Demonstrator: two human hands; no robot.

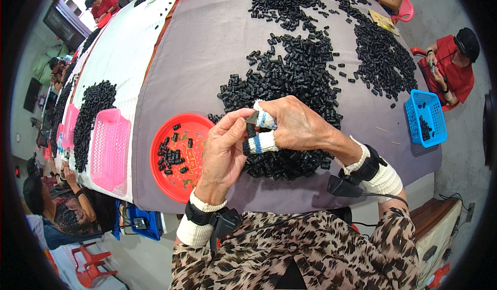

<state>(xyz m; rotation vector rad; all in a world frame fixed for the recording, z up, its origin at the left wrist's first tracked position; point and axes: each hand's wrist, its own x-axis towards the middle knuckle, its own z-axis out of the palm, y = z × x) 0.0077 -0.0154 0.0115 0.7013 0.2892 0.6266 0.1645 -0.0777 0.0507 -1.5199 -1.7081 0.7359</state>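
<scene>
My left hand [221, 137] pinches a small black cylindrical piece [251, 130] between thumb and fingers. Meeting it from the right, my right hand [300, 121] wears white knitted covers with blue marks on its thumb and a finger. A small flat grey blade [252, 117] pokes out of its grip, against the upper end of the piece. Both hands are closed, above the near edge of a large heap of similar black pieces [290, 77]. Close by my left hand lies a round red tray [161, 184] with some black pieces in it.
A grey cloth [191, 46] covers the table. Left stands a pink basket [111, 150] beside another black heap [93, 114]; at the right edge is a blue basket [425, 119] with a few pieces. People sit around, one in red [453, 64] at right.
</scene>
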